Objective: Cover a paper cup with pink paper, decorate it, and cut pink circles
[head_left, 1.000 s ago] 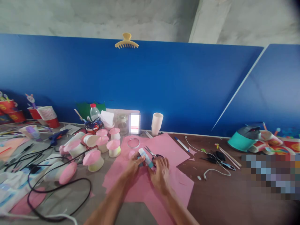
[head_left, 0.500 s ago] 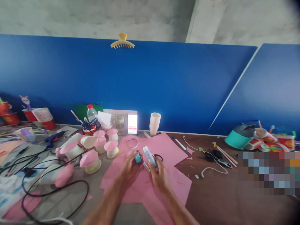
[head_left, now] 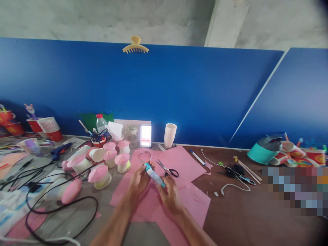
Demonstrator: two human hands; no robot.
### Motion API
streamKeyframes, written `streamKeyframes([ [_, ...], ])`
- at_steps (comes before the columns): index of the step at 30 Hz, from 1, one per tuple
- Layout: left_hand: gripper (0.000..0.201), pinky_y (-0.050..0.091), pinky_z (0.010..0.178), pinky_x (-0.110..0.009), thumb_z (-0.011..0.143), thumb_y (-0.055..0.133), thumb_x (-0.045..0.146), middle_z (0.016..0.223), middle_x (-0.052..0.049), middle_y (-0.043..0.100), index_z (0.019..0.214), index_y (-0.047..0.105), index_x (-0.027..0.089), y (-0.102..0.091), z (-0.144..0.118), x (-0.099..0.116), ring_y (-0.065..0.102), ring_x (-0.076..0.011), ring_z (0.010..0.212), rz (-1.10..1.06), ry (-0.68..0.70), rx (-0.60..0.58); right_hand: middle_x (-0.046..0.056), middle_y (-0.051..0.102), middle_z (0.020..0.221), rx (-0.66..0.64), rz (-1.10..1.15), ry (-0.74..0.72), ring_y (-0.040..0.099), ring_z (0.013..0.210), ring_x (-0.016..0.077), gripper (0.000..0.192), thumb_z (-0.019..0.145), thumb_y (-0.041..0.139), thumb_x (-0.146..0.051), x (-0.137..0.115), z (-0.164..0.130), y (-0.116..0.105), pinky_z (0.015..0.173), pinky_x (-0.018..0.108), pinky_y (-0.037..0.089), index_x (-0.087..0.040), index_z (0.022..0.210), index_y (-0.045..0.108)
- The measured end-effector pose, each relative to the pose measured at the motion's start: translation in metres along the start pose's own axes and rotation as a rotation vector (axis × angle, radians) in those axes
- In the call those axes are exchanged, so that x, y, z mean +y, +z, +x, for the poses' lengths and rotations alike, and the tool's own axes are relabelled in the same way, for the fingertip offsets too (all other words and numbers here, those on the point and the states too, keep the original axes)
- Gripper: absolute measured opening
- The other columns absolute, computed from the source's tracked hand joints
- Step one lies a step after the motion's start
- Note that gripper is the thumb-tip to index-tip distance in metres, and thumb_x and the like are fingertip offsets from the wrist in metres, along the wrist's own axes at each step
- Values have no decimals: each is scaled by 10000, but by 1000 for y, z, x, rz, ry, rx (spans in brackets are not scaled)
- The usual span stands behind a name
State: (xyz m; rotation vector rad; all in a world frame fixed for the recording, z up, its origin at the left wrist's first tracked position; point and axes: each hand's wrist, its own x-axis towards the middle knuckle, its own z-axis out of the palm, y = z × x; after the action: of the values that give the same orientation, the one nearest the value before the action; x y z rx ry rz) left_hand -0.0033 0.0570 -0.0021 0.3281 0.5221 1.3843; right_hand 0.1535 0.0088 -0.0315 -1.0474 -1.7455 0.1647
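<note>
Both hands meet over a large matte pink paper sheet (head_left: 179,160) spread on the worn brown tabletop (head_left: 243,212). Between them lies a slim white glue-stick tube with teal ends (head_left: 154,175), tilted so its capped end points toward ten o'clock. The left hand (head_left: 139,179) has its fingertips pinched on that upper teal cap; the right hand (head_left: 167,193) is curled round the lower end, gripping the tube's base. The tube is lifted just above the paper, near the middle of the sheet.

At two o'clock from the tube, just beside it, a pair of steel scissors with black loop handles (head_left: 167,169) lies flat on the paper. At twelve o'clock sits a thin clear ring (head_left: 145,156). Farther at one o'clock a stack of smooth white paper cups (head_left: 170,135) stands upright against the blue felt-like partition (head_left: 179,92). At nine to ten o'clock clusters a group of mushroom-shaped models, cream cup stems with rounded pink caps (head_left: 120,160). Glossy black cables (head_left: 61,205) loop across the table at eight o'clock. A cream plastic claw hair clip (head_left: 135,45) grips the partition's top edge.
</note>
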Motion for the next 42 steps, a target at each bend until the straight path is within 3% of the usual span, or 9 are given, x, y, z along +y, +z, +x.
streamKeyframes([
  [3, 287, 625, 878, -306, 918, 612, 58, 863, -46, 787, 1169, 724, 141, 6, -2, -2, 774, -176, 802, -6, -12, 44, 20, 728, 763, 21, -35, 1, 680, 694, 209, 146, 978, 524, -259, 3, 0, 0, 846, 405, 576, -252, 892, 642],
  [11, 179, 605, 923, -351, 813, 764, 156, 927, -47, 816, 991, 762, 175, 2, -4, -3, 783, -228, 918, 111, 84, -49, 36, 762, 823, 43, -111, -19, 725, 746, 240, 122, 941, 556, -191, 1, -1, -2, 892, 447, 578, -260, 920, 655],
  [17, 298, 588, 891, -336, 716, 886, 283, 921, -40, 809, 970, 762, 190, 0, -3, -6, 772, -253, 956, 205, 145, -50, 44, 770, 831, 55, -152, -33, 731, 761, 245, 118, 961, 544, -226, 3, 0, -3, 947, 484, 568, -240, 948, 661],
  [22, 335, 575, 913, -360, 741, 866, 316, 944, -46, 797, 1031, 749, 195, 1, -4, -9, 759, -289, 1032, 252, 171, -30, 52, 777, 851, 58, -141, -46, 737, 751, 246, 114, 972, 542, -232, 7, -2, 1, 935, 511, 569, -227, 982, 655],
  [36, 307, 565, 760, -288, 786, 849, 327, 1136, -61, 800, 1067, 788, 220, -4, -7, -17, 754, -250, 954, 426, 264, 35, 81, 785, 911, 108, -144, -49, 760, 808, 276, 153, 999, 539, -251, 13, -8, 4, 949, 555, 575, -227, 1049, 681],
  [42, 357, 569, 716, -267, 761, 871, 316, 1090, -49, 796, 1093, 781, 224, 0, -9, -22, 744, -193, 835, 361, 246, 27, 82, 775, 894, 114, -123, -37, 749, 804, 265, 171, 1022, 513, -292, 13, -8, 4, 928, 549, 592, -224, 1051, 668],
])
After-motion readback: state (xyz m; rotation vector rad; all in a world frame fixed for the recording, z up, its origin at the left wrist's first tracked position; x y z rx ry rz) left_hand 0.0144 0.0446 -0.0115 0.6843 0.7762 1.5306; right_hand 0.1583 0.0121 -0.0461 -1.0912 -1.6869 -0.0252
